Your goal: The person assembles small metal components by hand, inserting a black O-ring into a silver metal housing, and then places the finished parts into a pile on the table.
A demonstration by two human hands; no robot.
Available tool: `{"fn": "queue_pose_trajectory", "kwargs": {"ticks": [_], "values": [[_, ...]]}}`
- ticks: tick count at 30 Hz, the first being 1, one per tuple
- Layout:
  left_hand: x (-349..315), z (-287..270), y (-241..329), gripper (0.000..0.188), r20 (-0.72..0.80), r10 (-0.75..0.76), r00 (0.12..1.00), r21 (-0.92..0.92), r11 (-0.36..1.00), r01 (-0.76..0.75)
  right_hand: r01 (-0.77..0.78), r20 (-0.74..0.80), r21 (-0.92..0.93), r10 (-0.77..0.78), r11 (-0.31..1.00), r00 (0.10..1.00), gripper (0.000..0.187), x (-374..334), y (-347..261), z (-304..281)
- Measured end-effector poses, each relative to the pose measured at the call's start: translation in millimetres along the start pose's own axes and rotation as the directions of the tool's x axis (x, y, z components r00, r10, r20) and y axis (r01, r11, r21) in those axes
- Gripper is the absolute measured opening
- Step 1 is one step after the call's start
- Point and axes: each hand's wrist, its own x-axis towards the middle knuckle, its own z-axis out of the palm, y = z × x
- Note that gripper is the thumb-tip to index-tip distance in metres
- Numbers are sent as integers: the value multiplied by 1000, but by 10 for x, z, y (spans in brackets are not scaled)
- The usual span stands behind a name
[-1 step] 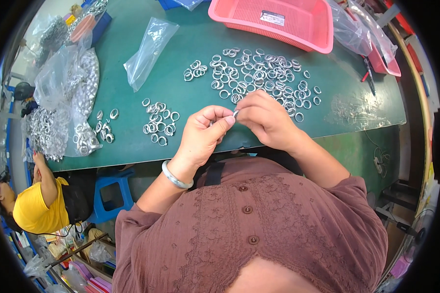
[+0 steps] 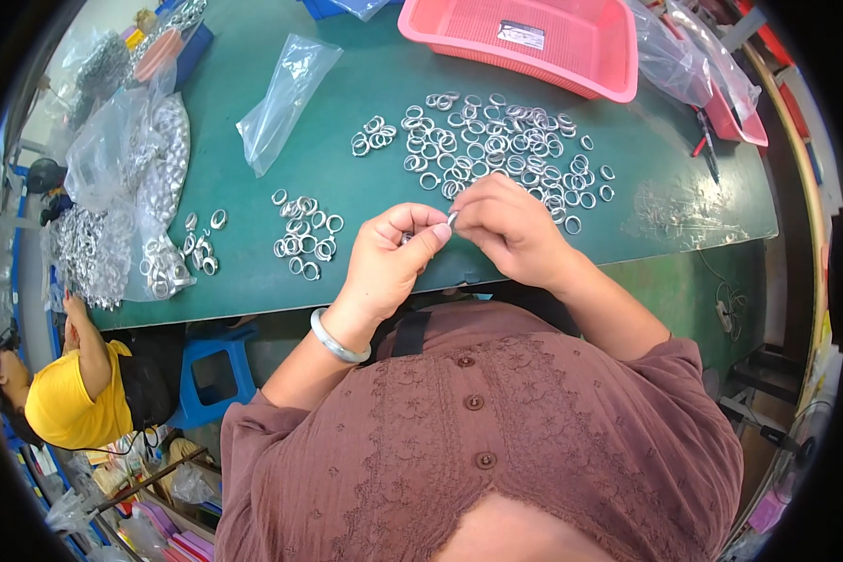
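Observation:
A silver ring point(image 2: 452, 217) is pinched between the fingertips of both hands, just above the near part of the table. My left hand point(image 2: 389, 255) is closed, thumb against forefinger on the ring's left side. More silvery metal point(image 2: 406, 238) shows inside its curled fingers, mostly hidden. From the right, the fingers of my right hand point(image 2: 515, 232) close on the same ring and cover part of it. Just beyond my hands spreads a large loose pile of silver rings point(image 2: 478, 150). Smaller clusters of rings lie at its left point(image 2: 373, 137) and left of my left hand point(image 2: 302, 230).
A pink plastic basket point(image 2: 525, 42) stands at the far side of the green table point(image 2: 225, 272). Left are an empty clear bag point(image 2: 288, 103), a few ring pieces point(image 2: 199, 245) and bagged metal parts point(image 2: 164, 150). Pens point(image 2: 707, 145) lie right. Another person point(image 2: 80, 393) is at the left beside a blue stool point(image 2: 211, 375).

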Motion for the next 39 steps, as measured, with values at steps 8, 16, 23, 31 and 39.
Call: {"fn": "queue_pose_trajectory", "kwargs": {"ticks": [8, 16, 23, 31, 39], "values": [[-32, 63, -99, 8, 33, 260, 965, 194, 945, -262, -269, -61, 677, 417, 685, 907, 24, -63, -27, 85], [44, 86, -186, 10, -6, 360, 933, 273, 898, -345, -111, -104, 116, 123, 987, 987, 34, 44, -137, -72], [107, 9, -167, 14, 40, -9, 999, -104, 994, 13, -160, -169, 402, 245, 902, 955, 34, -1, -69, -38], [144, -13, -168, 19, 117, -249, 961, -345, 898, 274, -181, -152, 312, 237, 933, 960, 32, 16, -79, -55], [130, 14, -125, 18, 97, -281, 955, -354, 887, 297, -197, -111, 284, 237, 938, 965, 33, 23, -89, -61]]}}
